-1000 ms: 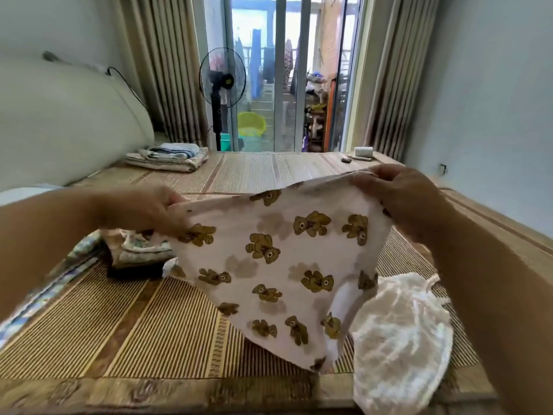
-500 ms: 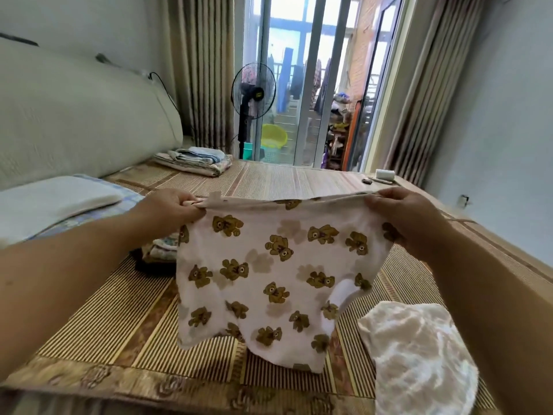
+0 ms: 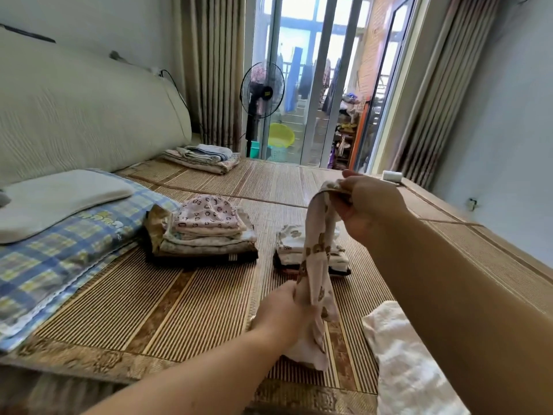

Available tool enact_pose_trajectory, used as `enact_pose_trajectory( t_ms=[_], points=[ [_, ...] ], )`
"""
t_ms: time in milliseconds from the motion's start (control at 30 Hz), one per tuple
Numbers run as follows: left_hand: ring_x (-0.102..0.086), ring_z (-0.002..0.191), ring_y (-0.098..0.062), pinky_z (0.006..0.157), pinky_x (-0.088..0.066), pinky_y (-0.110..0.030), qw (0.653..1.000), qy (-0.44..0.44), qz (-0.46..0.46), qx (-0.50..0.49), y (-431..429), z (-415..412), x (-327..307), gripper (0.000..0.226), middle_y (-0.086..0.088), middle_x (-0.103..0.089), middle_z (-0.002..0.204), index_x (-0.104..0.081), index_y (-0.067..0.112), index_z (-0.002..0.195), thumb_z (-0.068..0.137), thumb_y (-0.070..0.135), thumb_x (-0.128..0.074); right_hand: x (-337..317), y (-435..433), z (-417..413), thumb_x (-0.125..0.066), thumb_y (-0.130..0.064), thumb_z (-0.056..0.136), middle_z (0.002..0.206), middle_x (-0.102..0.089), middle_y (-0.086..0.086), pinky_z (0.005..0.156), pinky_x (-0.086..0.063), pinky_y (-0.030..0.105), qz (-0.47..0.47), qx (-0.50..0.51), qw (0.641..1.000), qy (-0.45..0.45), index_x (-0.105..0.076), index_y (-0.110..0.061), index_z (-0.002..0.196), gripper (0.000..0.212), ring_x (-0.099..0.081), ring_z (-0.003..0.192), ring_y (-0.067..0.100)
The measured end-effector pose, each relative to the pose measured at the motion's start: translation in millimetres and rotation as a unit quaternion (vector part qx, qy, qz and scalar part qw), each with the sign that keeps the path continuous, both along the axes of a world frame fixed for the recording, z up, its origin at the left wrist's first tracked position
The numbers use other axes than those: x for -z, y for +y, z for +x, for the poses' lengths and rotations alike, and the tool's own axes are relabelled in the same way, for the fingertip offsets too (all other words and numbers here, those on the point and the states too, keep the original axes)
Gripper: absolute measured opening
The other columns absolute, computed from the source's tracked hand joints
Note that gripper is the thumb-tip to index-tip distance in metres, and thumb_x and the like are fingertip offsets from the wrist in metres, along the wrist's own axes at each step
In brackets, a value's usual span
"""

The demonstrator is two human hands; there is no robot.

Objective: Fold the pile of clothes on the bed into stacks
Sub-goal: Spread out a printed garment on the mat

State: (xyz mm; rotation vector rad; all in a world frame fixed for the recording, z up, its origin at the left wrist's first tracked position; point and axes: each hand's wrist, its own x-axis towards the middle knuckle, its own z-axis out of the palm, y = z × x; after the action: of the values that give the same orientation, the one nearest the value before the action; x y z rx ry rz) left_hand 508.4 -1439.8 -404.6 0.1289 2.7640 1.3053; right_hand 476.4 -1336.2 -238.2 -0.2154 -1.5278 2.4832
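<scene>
The cream garment with brown bear prints hangs as a narrow vertical strip over the bamboo mat. My right hand pinches its top edge, raised above the mat. Lower down, my left hand grips the strip around its lower part, and the bottom end bunches on the mat below it. Behind the garment sit two folded stacks: a larger one topped by a pink patterned piece and a smaller one partly hidden by the strip. A white crumpled garment lies unfolded at the near right.
A bamboo mat covers the bed. On the left lie a blue plaid blanket with a flat pillow on it. Folded bedding sits at the far end. A standing fan stands beyond, and a small white box on the right ledge.
The bear-print garment was held spread wide by its waistband; now it is gathered into a narrow hanging strip. My left hand dropped from the top corner to its lower part, and the view swung left.
</scene>
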Motion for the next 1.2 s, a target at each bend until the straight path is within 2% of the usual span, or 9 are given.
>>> enact_pose_trajectory(
  t_ms=[233,400,500,600,767,867,933,1033,1200],
  points=[
    [-0.063,0.088,-0.03,0.081,-0.053,-0.045,0.987,-0.014,0.141,-0.079,-36,-20,4,0.016,-0.012,-0.067,0.093,-0.061,0.016,0.092,0.095,0.024,-0.047,25,66,11,-0.054,0.012,0.084,0.085,-0.061,0.015,0.077,-0.059,0.034,0.113,0.091,0.989,-0.03,-0.063,0.004,0.09,0.013,-0.064,0.083,0.024],
    [-0.06,0.092,-0.021,0.08,-0.05,-0.035,0.999,-0.001,0.007,-0.044,-63,-43,0,0.013,-0.004,-0.065,0.102,-0.061,0.021,0.1,0.097,0.023,-0.048,119,109,16,-0.06,0.005,0.086,0.088,-0.066,0.02,0.043,-0.051,0.022,0.213,0.089,0.962,-0.149,-0.066,-0.001,0.101,0.017,-0.065,0.076,0.025],
    [-0.055,0.099,-0.016,0.074,-0.045,-0.026,0.995,-0.012,-0.089,-0.047,-69,-39,20,0.031,-0.001,-0.057,0.119,-0.057,0.028,0.122,0.091,0.032,-0.06,183,118,25,-0.049,0.005,0.091,0.084,-0.061,0.016,0.049,-0.049,0.027,0.219,-0.013,0.94,-0.26,-0.056,-0.003,0.119,0.03,-0.059,0.07,0.023],
    [-0.055,0.101,-0.015,0.076,-0.048,-0.025,0.989,0.025,-0.147,-0.011,-58,-18,47,0.026,0.004,-0.056,0.112,-0.066,0.031,0.108,0.083,0.038,-0.069,223,114,37,-0.05,0.0,0.091,0.098,-0.058,0.014,0.066,-0.049,0.033,0.295,-0.04,0.913,-0.278,-0.044,-0.012,0.137,0.048,-0.055,0.078,0.022],
    [-0.039,0.127,-0.018,0.105,-0.039,-0.043,0.96,0.029,-0.271,0.061,-46,8,87,0.051,0.013,-0.047,0.133,-0.052,0.04,0.124,0.078,0.057,-0.064,238,91,47,-0.066,-0.03,0.086,0.13,-0.054,-0.005,0.092,-0.043,0.028,0.672,-0.06,0.733,-0.09,-0.063,-0.029,0.121,0.035,-0.05,0.115,0.014],
    [-0.04,0.128,-0.021,0.104,-0.041,-0.04,0.951,0.018,-0.307,0.017,-51,11,101,0.054,0.007,-0.048,0.133,-0.041,0.037,0.138,0.088,0.052,-0.056,249,69,46,-0.056,-0.051,0.088,0.14,-0.046,-0.01,0.105,-0.038,0.04,0.784,-0.169,0.596,-0.033,-0.058,-0.039,0.125,0.039,-0.04,0.128,0.015],
    [-0.055,0.109,-0.012,0.09,-0.051,-0.033,0.965,0.025,-0.261,-0.019,-61,10,103,0.032,0.01,-0.06,0.115,-0.055,0.039,0.125,0.093,0.037,-0.054,259,63,40,-0.048,-0.056,0.09,0.137,-0.049,-0.011,0.103,-0.037,0.045,0.812,-0.168,0.556,-0.056,-0.057,-0.04,0.125,0.04,-0.041,0.127,0.017],
    [-0.062,0.072,-0.001,0.066,-0.053,-0.024,0.98,-0.018,-0.195,-0.038,-79,5,98,0.011,0.013,-0.066,0.084,-0.066,0.034,0.088,0.091,0.026,-0.058,268,63,33,-0.048,-0.039,0.093,0.121,-0.061,-0.007,0.094,-0.045,0.038,0.765,-0.124,0.626,-0.084,-0.067,-0.035,0.113,0.028,-0.053,0.11,0.016],
    [-0.066,0.064,-0.009,0.053,-0.051,-0.021,0.989,-0.067,-0.131,-0.014,-92,-6,79,0.014,0.005,-0.067,0.081,-0.065,0.027,0.084,0.086,0.014,-0.062,239,66,25,-0.052,-0.022,0.091,0.08,-0.071,0.003,0.067,-0.05,0.035,0.607,-0.118,0.777,-0.12,-0.074,-0.016,0.087,0.024,-0.062,0.073,0.02]
  ],
)
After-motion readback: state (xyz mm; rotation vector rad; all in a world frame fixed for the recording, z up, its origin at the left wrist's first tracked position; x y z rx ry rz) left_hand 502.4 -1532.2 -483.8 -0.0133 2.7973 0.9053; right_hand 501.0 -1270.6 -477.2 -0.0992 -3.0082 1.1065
